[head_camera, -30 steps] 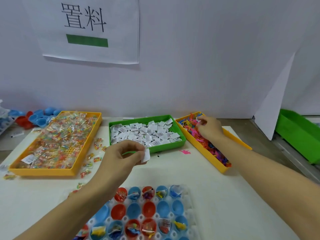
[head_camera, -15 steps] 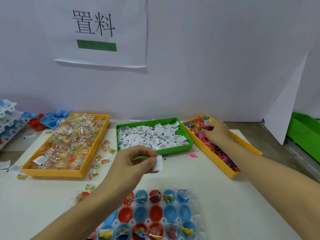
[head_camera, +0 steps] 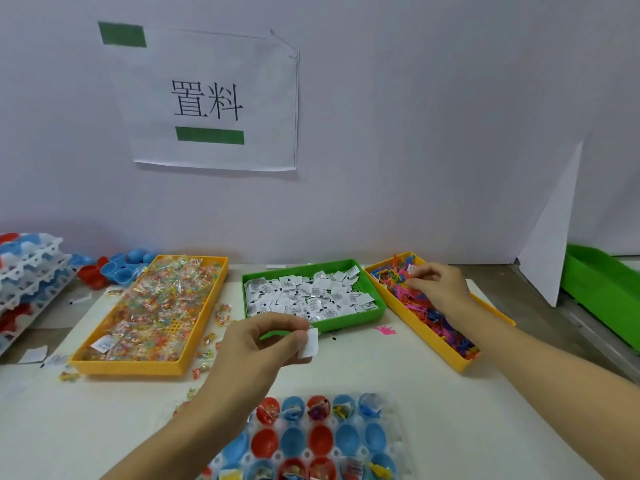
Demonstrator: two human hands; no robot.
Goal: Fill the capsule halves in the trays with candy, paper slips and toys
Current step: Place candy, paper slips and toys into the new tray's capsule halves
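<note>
A clear tray (head_camera: pixel 398 431) of red and blue capsule halves lies at the near edge; its back row holds contents, the middle row looks bare. My left hand (head_camera: pixel 256 348) hovers above and behind it, pinching a white paper slip (head_camera: pixel 309 342) between thumb and fingers. My right hand (head_camera: pixel 438 289) reaches into the yellow toy tray (head_camera: pixel 446 351) at the right, fingers curled on small coloured toys (head_camera: pixel 408 273). A green tray (head_camera: pixel 367 318) of paper slips sits in the middle. A yellow tray (head_camera: pixel 138 368) of wrapped candy lies at the left.
Stacked capsule trays (head_camera: pixel 24 271) and loose red and blue capsule halves (head_camera: pixel 114 270) sit at the far left. A pink toy (head_camera: pixel 385 330) and stray candies (head_camera: pixel 221 313) lie on the white table. A green bin (head_camera: pixel 602 289) stands at the right. A paper sign (head_camera: pixel 214 98) hangs on the wall.
The view has tilted upward, so everything sits lower in frame. My left hand still pinches the slip and my right hand stays in the toy tray.
</note>
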